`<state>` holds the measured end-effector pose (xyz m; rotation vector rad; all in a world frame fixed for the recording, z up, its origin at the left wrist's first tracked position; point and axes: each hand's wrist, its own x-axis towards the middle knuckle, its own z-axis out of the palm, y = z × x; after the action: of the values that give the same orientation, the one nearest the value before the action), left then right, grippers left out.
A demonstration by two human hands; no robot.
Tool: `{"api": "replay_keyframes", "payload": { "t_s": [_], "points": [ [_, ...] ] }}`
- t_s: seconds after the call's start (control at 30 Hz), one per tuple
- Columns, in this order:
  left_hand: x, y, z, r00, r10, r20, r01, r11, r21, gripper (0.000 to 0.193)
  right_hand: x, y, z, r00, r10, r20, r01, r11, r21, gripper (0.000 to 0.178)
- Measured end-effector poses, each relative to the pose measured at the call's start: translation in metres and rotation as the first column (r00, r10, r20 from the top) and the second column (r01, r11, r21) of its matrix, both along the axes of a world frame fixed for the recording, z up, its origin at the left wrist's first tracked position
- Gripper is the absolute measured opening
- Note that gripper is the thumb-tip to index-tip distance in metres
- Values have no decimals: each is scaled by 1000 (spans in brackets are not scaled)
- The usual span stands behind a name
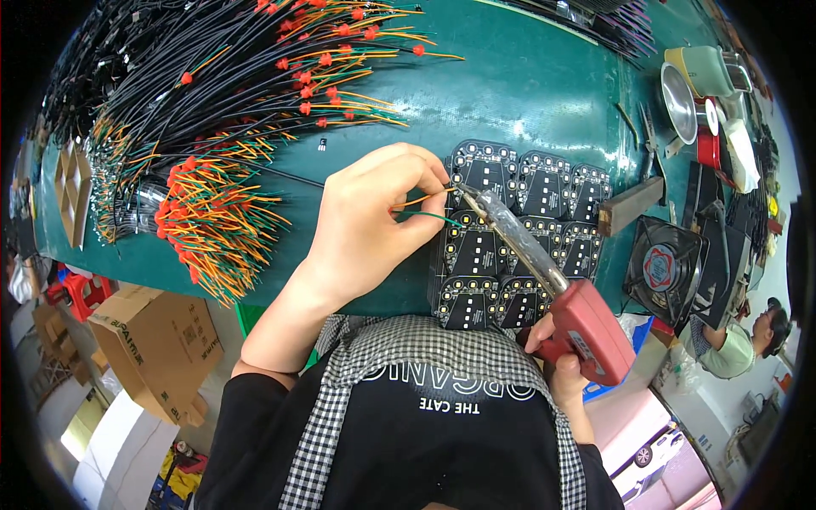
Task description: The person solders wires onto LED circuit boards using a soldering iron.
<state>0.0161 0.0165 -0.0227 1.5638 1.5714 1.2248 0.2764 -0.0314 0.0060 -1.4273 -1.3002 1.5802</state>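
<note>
My left hand (361, 225) pinches the end of a black cable (293, 176). From its fingers an orange wire and a green wire (429, 215) reach over the upper left of a block of black circuit boards (544, 197), which carry small white square parts. My right hand (563, 365) is wrapped round the grip of a red soldering gun (592, 327). The gun's long metal barrel slants across the boards. Its tip lies close to my left fingertips at the upper left board; whether it touches a wire there is too small to tell.
Bundles of black cables (229, 76) with orange and green ends and red clips cover the left of the green table (510, 85). At the right are a metal block (631, 206), a fan (667, 262), pliers (651, 144) and a metal bowl (678, 102). Another person (739, 340) is beyond the right edge.
</note>
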Motion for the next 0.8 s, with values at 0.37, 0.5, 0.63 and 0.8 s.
{"api": "replay_keyframes", "payload": {
  "t_s": [0.37,0.5,0.63,0.8],
  "points": [
    [-2,1,4,999,-51,1,51,998,-48,15,27,-11,-22,997,55,-47,-52,997,61,86],
    [-2,1,2,998,-57,-16,56,998,-26,15,40,-8,-28,913,272,304,-370,866,335,80],
    [-1,2,-1,999,-39,-30,39,999,4,15,29,-12,-20,970,138,201,-185,954,237,86],
    [0,2,-1,998,-23,-58,25,999,42,15,14,-4,-4,999,10,35,-11,999,46,94]
  ]
}}
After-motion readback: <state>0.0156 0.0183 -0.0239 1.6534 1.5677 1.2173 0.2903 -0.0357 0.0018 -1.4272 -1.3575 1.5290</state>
